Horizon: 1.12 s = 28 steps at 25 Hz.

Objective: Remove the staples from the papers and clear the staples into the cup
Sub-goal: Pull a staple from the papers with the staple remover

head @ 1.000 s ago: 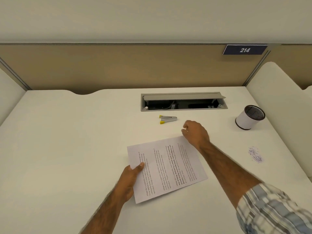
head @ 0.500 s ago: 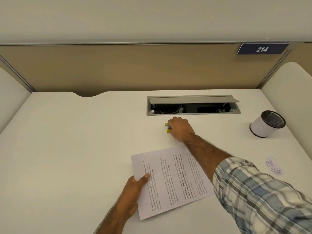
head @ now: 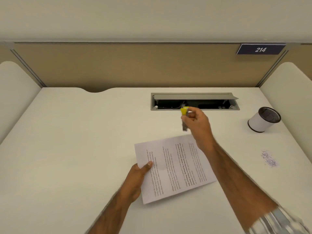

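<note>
Printed papers (head: 175, 168) lie tilted on the white desk (head: 76, 149). My left hand (head: 137, 176) pinches their left edge, thumb on top. My right hand (head: 196, 123) is raised above the desk just beyond the papers' far corner, closed on a staple remover (head: 184, 114) with yellow grips and grey metal jaws that point down. A white cup (head: 260, 121) with a dark rim stands at the far right of the desk, apart from both hands. No staple is clear enough to make out on the papers.
An open grey cable hatch (head: 195, 101) is set into the desk behind my right hand. A patch of small purple scribbles or scraps (head: 269, 158) marks the desk at right. Tan partition panels (head: 135, 65) and white side screens (head: 15, 92) enclose the desk.
My right hand reached from the papers' far corner to the staple remover, closed on it and lifted it off the desk. My left hand kept its hold on the papers.
</note>
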Tool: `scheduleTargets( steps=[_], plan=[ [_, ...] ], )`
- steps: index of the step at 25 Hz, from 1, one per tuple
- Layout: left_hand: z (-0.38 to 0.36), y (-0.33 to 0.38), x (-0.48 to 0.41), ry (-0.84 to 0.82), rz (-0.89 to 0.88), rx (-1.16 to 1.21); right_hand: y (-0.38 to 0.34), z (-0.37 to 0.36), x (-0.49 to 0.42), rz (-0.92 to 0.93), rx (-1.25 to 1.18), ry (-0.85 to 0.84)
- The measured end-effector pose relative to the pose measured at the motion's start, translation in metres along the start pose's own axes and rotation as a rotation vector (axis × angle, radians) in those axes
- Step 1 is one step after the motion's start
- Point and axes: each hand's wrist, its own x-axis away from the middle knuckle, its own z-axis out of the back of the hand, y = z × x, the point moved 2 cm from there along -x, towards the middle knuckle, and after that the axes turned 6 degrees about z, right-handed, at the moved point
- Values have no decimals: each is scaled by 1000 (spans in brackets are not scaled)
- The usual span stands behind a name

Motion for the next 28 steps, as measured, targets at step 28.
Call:
scheduleTargets(
  steps=[28],
  plan=[
    [-48, 38, 34, -8, -127, 106, 14, -25, 263, -636, -562, -223]
  ],
)
